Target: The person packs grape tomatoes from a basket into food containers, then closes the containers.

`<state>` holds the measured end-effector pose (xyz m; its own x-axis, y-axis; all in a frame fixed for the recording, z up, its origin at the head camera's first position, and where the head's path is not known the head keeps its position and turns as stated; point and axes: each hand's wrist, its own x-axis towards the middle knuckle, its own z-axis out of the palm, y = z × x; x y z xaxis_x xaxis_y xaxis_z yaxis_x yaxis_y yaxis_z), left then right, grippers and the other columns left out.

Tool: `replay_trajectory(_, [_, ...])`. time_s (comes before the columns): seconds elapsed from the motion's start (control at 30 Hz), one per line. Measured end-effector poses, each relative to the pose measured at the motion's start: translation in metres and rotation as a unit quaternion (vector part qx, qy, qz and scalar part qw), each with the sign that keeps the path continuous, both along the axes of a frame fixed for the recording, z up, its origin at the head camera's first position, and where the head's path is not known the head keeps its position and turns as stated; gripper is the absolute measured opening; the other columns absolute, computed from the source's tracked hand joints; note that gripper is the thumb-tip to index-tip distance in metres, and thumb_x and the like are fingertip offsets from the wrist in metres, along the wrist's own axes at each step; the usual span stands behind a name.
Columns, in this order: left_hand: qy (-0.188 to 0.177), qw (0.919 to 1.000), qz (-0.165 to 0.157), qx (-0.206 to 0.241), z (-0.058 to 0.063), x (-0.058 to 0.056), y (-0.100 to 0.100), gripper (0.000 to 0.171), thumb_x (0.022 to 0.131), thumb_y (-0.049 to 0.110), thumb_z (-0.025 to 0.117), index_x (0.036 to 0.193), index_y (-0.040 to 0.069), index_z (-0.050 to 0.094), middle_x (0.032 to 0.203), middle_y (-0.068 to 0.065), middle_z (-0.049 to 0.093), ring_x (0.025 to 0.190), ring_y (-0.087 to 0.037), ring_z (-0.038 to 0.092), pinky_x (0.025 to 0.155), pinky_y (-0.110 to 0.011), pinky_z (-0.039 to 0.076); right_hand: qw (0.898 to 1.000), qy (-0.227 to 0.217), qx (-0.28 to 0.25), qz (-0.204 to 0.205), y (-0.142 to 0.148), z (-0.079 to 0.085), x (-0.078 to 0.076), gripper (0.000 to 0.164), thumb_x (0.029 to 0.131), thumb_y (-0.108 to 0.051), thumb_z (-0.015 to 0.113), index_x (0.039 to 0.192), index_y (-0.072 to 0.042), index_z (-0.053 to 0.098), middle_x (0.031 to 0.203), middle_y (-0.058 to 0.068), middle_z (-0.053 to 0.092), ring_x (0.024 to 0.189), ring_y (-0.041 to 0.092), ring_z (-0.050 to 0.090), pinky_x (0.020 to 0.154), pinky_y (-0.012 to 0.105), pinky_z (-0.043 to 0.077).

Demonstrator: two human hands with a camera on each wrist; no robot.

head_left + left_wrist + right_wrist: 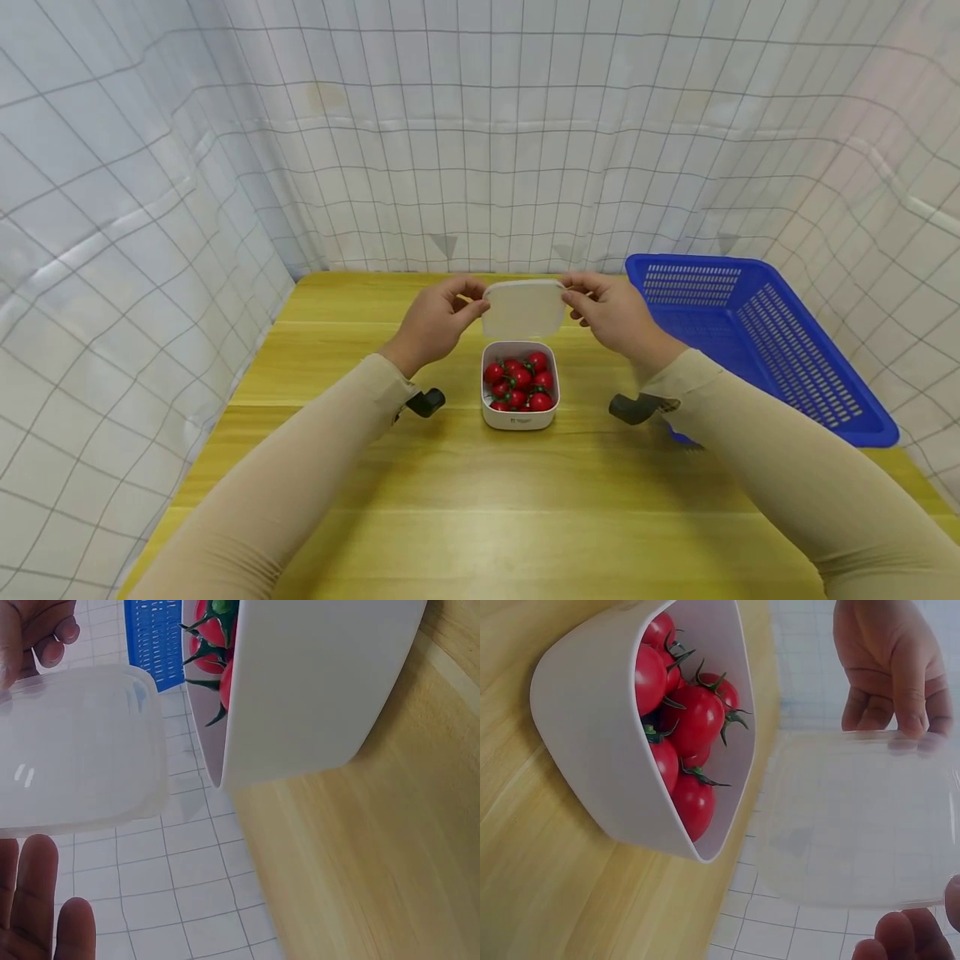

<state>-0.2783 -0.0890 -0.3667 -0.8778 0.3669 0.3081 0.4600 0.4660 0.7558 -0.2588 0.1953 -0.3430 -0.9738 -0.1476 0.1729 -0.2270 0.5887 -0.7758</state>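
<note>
A translucent plastic lid (523, 310) is held up between both hands, tilted on edge behind the white container. My left hand (438, 321) pinches its left side between thumb and fingers. On the opposite side, my right hand (611, 312) pinches the lid's right edge. Below and nearer stands the white container (519, 422), uncovered, with several red cherry tomatoes (521, 379) with green stems inside. In the right wrist view the lid (855, 817) shows see-through, apart from the container's rim, with the tomatoes (694, 720) heaped below that rim.
A blue plastic basket (817, 358) with slotted walls stands on the right, beside and partly behind the right forearm. Everything rests on a yellow wood-grain table (480, 517). White grid-patterned sheeting (487, 150) hangs behind the table and along both sides.
</note>
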Motion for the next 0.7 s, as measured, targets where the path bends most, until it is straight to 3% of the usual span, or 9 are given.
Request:
replay_trajectory(0.33, [0.015,0.9998,-0.01,-0.008,-0.005,0.004,-0.001,0.013,0.104,0.022,0.069,0.114,0.014,0.072,0.111,-0.003,0.074,0.092,-0.021,0.075,0.073,-0.035,0.054,1.0,-0.008,0.009,0.004,0.001,-0.002,0.006,0.024,0.108,-0.019,0.062,0.125,-0.008,0.074,0.091,0.012,0.07,0.079,0.017,0.066,0.07,0.026,0.058])
replay_trajectory(0.7, [0.018,0.9996,-0.021,-0.011,-0.013,0.007,-0.004,0.014,0.105,0.022,0.068,0.114,0.012,0.072,0.111,-0.003,0.074,0.092,-0.025,0.074,0.076,-0.035,0.054,1.0,-0.013,0.015,0.019,0.003,-0.008,0.011,0.026,0.108,-0.017,0.062,0.125,-0.003,0.074,0.093,0.015,0.071,0.08,0.019,0.067,0.075,0.034,0.061])
